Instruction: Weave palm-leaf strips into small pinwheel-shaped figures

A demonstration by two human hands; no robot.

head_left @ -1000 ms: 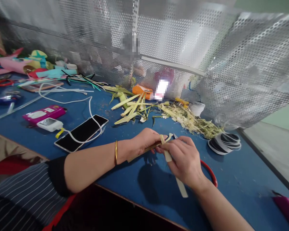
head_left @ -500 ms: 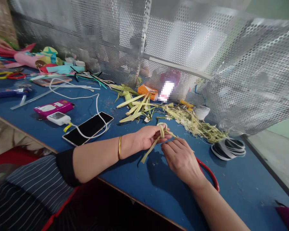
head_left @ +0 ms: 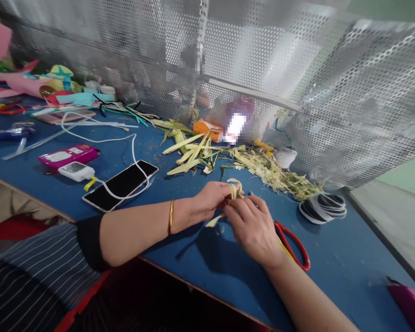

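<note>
Right of the black-screened phone (head_left: 121,185), my left hand (head_left: 210,203) pinches a pale looped strip (head_left: 233,191) between thumb and fingers. My right hand (head_left: 253,226) curls at the strip; its fingertips are hidden, so I cannot tell whether they grip. Farther right of the phone lies a red handle (head_left: 302,247); leaf pieces (head_left: 197,156) lie beyond the phone, to its right.

Dk striped slv (head_left: 51,265), gold bangle (head_left: 170,216)

Forearms (head_left: 138,229) slant inward, left hand (head_left: 212,199) and right hand (head_left: 253,227) close together, fingers (head_left: 254,206) bent.
</note>
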